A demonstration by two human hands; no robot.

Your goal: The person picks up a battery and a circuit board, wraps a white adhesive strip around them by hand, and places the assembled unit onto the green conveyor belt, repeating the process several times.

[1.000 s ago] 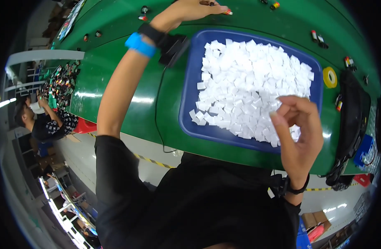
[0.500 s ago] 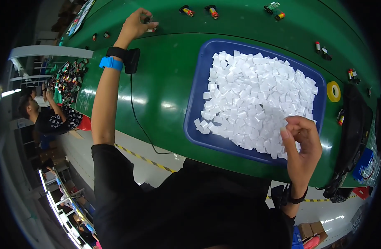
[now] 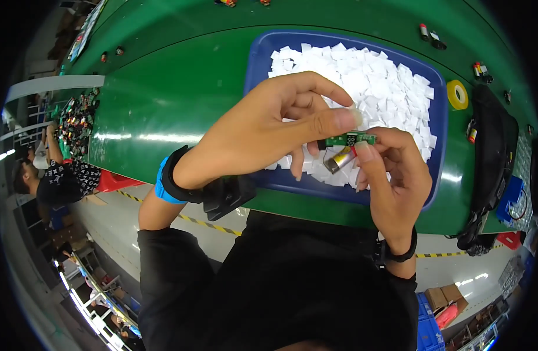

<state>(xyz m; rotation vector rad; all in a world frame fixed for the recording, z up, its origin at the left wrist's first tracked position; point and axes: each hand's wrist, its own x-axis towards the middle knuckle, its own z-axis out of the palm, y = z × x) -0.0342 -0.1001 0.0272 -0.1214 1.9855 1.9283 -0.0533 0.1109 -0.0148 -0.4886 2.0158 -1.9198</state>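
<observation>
Over the blue tray (image 3: 254,64) of small white square pieces (image 3: 392,88), my two hands are close together. Between the thumb and fingers of my right hand (image 3: 401,181) is a small green circuit board (image 3: 348,140) with a digit display. A cylindrical cell (image 3: 340,159) with a dark body and a yellow and red band hangs just below the board, seemingly joined to it. My left hand (image 3: 269,126) reaches across from the left, its thumb and forefinger pinched just above the board. Something pale shows at those fingertips, too small to make out. Its lower fingers curl beside the board's left end.
A yellow tape roll (image 3: 457,95) and a black bag (image 3: 491,152) lie right of the tray. Loose cell-and-board parts (image 3: 431,36) are spread along the far side of the green table (image 3: 163,105). A heap of parts (image 3: 79,123) lies left, near a seated person (image 3: 64,178).
My left hand has come from the far left of the table to the tray, meeting my right hand. The board with its cell is now in my right hand. The view has shifted.
</observation>
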